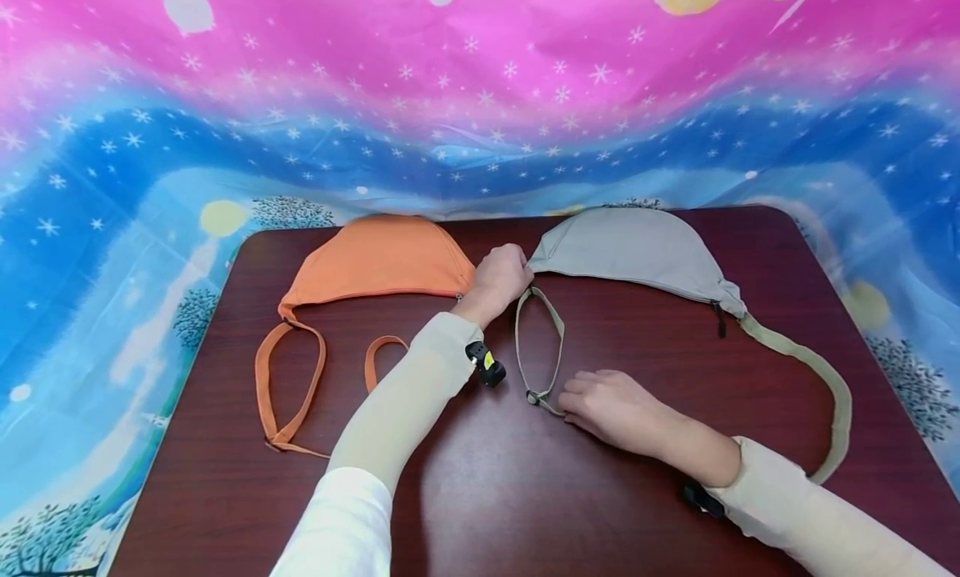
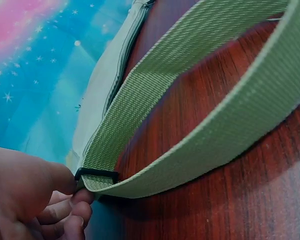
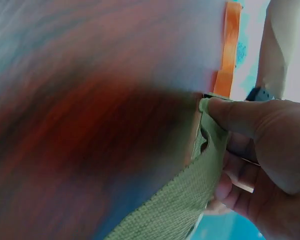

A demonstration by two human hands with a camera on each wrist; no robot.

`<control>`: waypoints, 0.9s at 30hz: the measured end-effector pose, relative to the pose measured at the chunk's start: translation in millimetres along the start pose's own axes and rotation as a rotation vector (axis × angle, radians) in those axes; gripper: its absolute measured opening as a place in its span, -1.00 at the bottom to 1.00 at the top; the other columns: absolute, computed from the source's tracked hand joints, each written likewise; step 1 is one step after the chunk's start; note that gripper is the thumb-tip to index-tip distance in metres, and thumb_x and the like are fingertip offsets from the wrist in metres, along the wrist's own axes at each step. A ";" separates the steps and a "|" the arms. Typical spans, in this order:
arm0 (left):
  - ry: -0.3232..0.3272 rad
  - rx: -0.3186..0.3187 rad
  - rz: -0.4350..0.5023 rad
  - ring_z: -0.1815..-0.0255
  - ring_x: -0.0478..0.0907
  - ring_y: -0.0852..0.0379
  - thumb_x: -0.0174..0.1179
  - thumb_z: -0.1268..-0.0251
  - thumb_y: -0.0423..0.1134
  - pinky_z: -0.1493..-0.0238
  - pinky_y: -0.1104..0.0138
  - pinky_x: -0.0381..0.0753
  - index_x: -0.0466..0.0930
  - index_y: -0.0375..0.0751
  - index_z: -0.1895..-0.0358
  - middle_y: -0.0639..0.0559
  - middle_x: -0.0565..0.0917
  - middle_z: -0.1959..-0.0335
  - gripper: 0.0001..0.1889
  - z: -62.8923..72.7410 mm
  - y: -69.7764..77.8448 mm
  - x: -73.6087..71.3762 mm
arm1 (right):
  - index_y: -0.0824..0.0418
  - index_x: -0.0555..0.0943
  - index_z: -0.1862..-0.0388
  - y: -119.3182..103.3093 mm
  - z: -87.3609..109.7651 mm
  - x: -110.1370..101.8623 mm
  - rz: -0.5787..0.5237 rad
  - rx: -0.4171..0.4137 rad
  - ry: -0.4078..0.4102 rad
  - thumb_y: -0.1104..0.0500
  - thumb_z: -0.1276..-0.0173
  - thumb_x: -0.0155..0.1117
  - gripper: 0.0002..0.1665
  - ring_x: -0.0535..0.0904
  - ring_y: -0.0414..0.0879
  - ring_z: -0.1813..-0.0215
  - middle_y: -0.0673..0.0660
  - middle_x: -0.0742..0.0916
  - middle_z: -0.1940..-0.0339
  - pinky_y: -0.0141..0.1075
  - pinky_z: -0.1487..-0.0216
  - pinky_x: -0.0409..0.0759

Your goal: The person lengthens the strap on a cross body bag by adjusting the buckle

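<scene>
A grey waist bag [image 1: 626, 248] lies at the back right, its pale green webbing strap [image 2: 210, 150] looped at the left end. My left hand [image 1: 501, 278] is at that end; in the left wrist view its thumb and fingers pinch the strap beside a black ring [image 2: 97, 173]. Nearer the front, my right hand [image 1: 615, 406] pinches the strap close to its slider buckle [image 1: 533, 398]. In the right wrist view the webbing [image 3: 177, 200] hangs from between thumb and fingers. The strap's other part [image 1: 832, 377] curves along the right and passes behind the right forearm.
An orange waist bag [image 1: 386, 260] lies at the back left, its orange strap [image 1: 264, 377] looped in front. The left forearm crosses over part of that strap. Behind the dark red wooden table [image 1: 495, 510] hangs a pink and blue patterned cloth [image 1: 420, 77]. Each wrist wears a small black camera.
</scene>
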State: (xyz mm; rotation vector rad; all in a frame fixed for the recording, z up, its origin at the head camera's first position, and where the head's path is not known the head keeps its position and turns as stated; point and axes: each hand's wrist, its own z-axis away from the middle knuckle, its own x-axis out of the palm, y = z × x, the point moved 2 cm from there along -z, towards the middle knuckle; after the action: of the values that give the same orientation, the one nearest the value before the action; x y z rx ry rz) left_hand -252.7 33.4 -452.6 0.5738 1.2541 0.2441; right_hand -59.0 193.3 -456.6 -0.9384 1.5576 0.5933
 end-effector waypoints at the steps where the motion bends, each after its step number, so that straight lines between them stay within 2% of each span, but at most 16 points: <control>1: -0.004 -0.002 -0.002 0.72 0.38 0.16 0.10 -0.51 -0.24 0.63 0.36 0.30 0.27 -0.04 0.74 0.13 0.23 0.80 -0.49 -0.2 0.1 -0.1 | 0.00 0.66 0.36 -1.8 -1.3 0.8 -0.022 -0.008 -0.014 0.19 -0.20 0.51 -0.84 0.56 -0.18 0.33 -0.14 0.60 0.43 -0.30 0.33 0.55; 5: -0.023 -0.013 -0.011 0.71 0.39 0.15 0.11 -0.51 -0.21 0.63 0.36 0.32 0.29 -0.04 0.73 0.13 0.26 0.80 -0.49 -1.0 -0.1 -0.3 | 0.03 0.68 0.22 -10.4 -6.4 3.6 -0.080 -0.050 -0.082 0.15 -0.24 0.51 -0.82 0.59 -0.20 0.26 -0.14 0.67 0.34 -0.29 0.26 0.59; 9: -0.035 -0.017 -0.014 0.71 0.37 0.16 0.12 -0.52 -0.20 0.62 0.36 0.31 0.27 -0.04 0.73 0.13 0.25 0.80 -0.49 -1.5 0.5 -0.2 | 0.05 0.68 0.14 -14.7 -7.8 4.2 -0.094 -0.077 -0.116 0.14 -0.24 0.51 -0.77 0.62 -0.19 0.18 -0.12 0.71 0.25 -0.26 0.19 0.62; 12: -0.039 -0.022 -0.013 0.71 0.37 0.17 0.12 -0.52 -0.21 0.60 0.36 0.32 0.26 -0.04 0.72 0.14 0.24 0.79 -0.49 -1.0 1.0 -1.1 | 0.06 0.68 0.14 -14.4 -7.5 3.4 -0.090 -0.070 -0.122 0.16 -0.22 0.51 -0.75 0.63 -0.19 0.18 -0.11 0.71 0.26 -0.26 0.18 0.63; 16: -0.042 -0.023 -0.018 0.70 0.37 0.17 0.13 -0.51 -0.21 0.59 0.36 0.32 0.27 -0.03 0.72 0.15 0.24 0.79 -0.50 -0.4 0.3 -2.5 | 0.04 0.67 0.18 -11.1 -6.2 3.0 -0.096 -0.049 -0.118 0.10 -0.23 0.51 -0.78 0.61 -0.20 0.23 -0.12 0.67 0.33 -0.26 0.22 0.62; 21: -0.049 -0.012 -0.047 0.73 0.29 0.17 0.13 -0.52 -0.11 0.64 0.37 0.22 0.25 -0.04 0.72 0.14 0.19 0.79 -0.48 2.3 -3.3 -6.7 | 0.02 0.69 0.20 -3.8 -2.4 -4.6 -0.128 -0.016 -0.070 -0.01 -0.27 0.50 -0.78 0.59 -0.23 0.26 -0.14 0.66 0.34 -0.25 0.23 0.61; 24: -0.035 0.021 -0.076 0.67 0.34 0.17 0.14 -0.51 -0.06 0.60 0.35 0.26 0.39 -0.04 0.62 0.14 0.31 0.73 -0.57 9.3 -7.0 -16.3 | 0.02 0.72 0.16 6.3 2.4 -15.6 -0.152 0.017 -0.039 0.02 -0.28 0.50 -0.80 0.60 -0.25 0.23 -0.14 0.69 0.30 -0.25 0.21 0.62; 27: -0.015 0.090 -0.110 0.51 0.50 0.18 0.18 -0.49 -0.05 0.45 0.30 0.45 0.60 -0.06 0.34 0.13 0.56 0.52 -0.77 20.6 -13.5 -33.3 | 0.05 0.74 0.11 21.4 9.5 -33.4 -0.162 0.074 -0.029 0.07 -0.29 0.49 -0.78 0.63 -0.25 0.19 -0.11 0.72 0.25 -0.22 0.18 0.64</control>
State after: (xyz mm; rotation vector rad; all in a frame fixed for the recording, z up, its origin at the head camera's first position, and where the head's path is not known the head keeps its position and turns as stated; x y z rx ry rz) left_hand -245.4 0.7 -428.4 0.5801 1.2828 0.0917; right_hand -70.8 220.8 -428.9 -0.9847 1.4521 0.4301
